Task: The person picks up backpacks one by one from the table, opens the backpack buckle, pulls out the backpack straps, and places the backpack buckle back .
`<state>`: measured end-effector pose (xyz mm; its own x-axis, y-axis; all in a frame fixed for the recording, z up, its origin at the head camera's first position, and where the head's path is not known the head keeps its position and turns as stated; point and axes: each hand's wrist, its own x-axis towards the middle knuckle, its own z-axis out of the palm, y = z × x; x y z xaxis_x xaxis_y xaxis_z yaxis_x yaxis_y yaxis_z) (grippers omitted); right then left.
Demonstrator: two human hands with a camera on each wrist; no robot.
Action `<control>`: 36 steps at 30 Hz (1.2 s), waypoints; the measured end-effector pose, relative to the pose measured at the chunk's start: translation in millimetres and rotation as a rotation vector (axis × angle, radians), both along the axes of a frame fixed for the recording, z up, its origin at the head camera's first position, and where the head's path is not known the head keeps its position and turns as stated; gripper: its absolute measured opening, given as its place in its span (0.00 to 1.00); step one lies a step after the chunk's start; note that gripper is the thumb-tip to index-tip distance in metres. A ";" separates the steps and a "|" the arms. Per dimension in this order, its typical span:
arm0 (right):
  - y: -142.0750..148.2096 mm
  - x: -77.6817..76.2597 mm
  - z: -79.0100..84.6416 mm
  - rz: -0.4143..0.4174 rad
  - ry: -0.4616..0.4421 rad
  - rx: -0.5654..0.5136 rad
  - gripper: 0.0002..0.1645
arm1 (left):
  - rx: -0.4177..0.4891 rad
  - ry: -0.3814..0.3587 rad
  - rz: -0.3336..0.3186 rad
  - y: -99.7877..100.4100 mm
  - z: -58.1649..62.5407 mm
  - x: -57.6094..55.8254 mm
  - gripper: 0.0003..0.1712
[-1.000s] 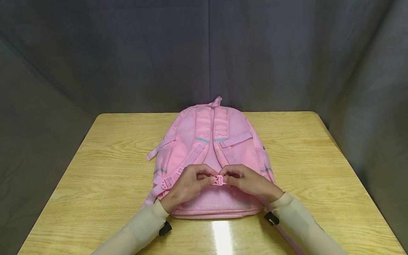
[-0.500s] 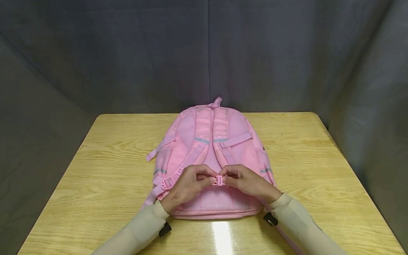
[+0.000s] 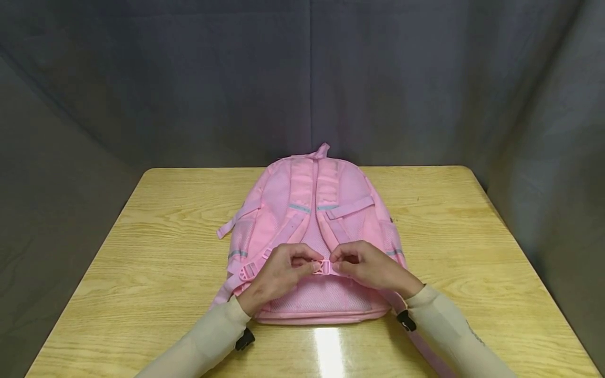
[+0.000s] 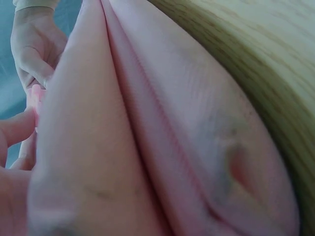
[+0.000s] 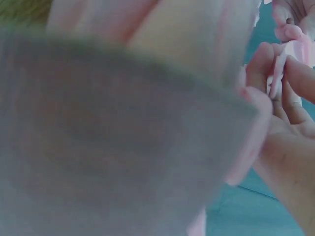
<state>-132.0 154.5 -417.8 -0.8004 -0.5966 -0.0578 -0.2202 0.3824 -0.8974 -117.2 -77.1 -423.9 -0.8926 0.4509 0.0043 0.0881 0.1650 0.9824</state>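
A pink backpack [image 3: 326, 294] lies on the table with its shoulder straps facing up. Over its lower part, a pink plastic side-release buckle [image 3: 322, 267] sits between both hands, its two halves together. Thumb and fingers of my left hand [image 3: 282, 270] pinch the buckle's left end. My right hand [image 3: 371, 266] pinches the webbing strap [image 5: 277, 76] just right of the buckle. In the left wrist view, backpack fabric fills most of the picture, and the buckle [image 4: 36, 101] shows small at the left edge. A blurred grey surface hides much of the right wrist view.
The wooden table [image 3: 160, 247] extends around the backpack. A second strap with a pink adjuster [image 3: 248, 271] lies at the backpack's left side. Another strap [image 3: 427, 354] runs under the right forearm toward the table's front. Dark curtains [image 3: 227, 84] hang behind and at both sides.
My right hand has shifted slightly right along the strap, so its fingertips stand a little farther from the buckle. The left hand and backpack have hardly moved.
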 end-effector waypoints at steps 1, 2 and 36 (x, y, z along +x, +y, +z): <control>-0.2 -0.4 -0.6 0.002 -0.006 -0.009 0.04 | 0.001 -0.001 -0.001 0.1 0.1 -0.1 0.08; -0.5 -0.7 -1.0 0.006 -0.013 -0.020 0.04 | 0.002 -0.004 -0.001 0.3 0.1 -0.1 0.08; 4.2 2.5 8.7 -0.035 0.064 0.072 0.05 | 0.010 -0.018 -0.006 0.9 -1.4 -0.6 0.09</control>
<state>-129.5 158.7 -409.1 -0.8241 -0.5644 -0.0474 -0.2618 0.4538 -0.8518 -117.8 -76.2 -425.4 -0.8897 0.4565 -0.0070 0.0715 0.1544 0.9854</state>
